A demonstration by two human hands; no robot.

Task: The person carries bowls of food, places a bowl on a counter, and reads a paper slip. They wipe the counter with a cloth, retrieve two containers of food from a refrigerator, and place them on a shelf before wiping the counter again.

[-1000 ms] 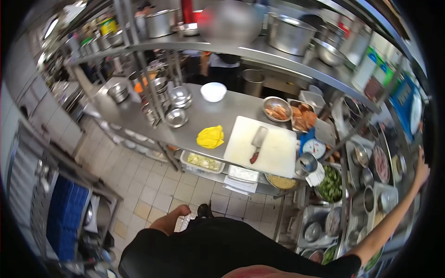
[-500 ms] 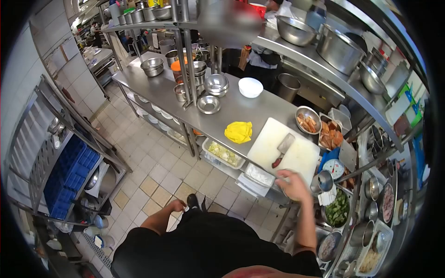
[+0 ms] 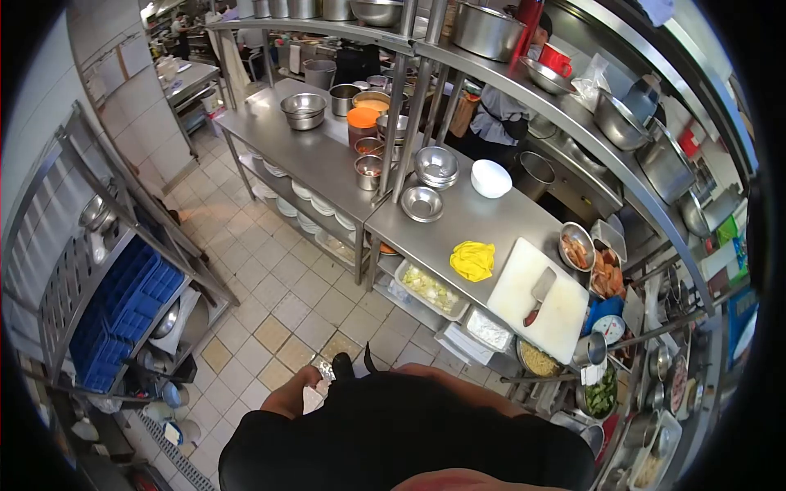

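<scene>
Low in front of my black-clothed body, my left hand (image 3: 309, 379) is curled beside a white thing (image 3: 313, 398) with a shiny patch above it. The fingers seem closed on it, but what it is I cannot make out. My right forearm (image 3: 450, 383) crosses toward my waist, and its hand is hidden by my body. On the steel counter lies a white cutting board (image 3: 524, 282), with a cleaver (image 3: 544, 284) and a small dark red piece (image 3: 530, 317) on it. A crumpled yellow cloth (image 3: 472, 260) is left of the board.
Steel bowls (image 3: 422, 204) and a white bowl (image 3: 491, 178) stand on the counter. Reddish-orange meat pieces (image 3: 607, 274) and a pan of greens (image 3: 600, 393) are at right. A rack with blue crates (image 3: 135, 303) borders the tiled floor (image 3: 270, 286) at left. A person (image 3: 499, 110) stands behind the counter.
My right hand has left the space over the board's near edge and dropped behind my body. My left hand is slightly lower. The view has shifted, so the counter appears farther right.
</scene>
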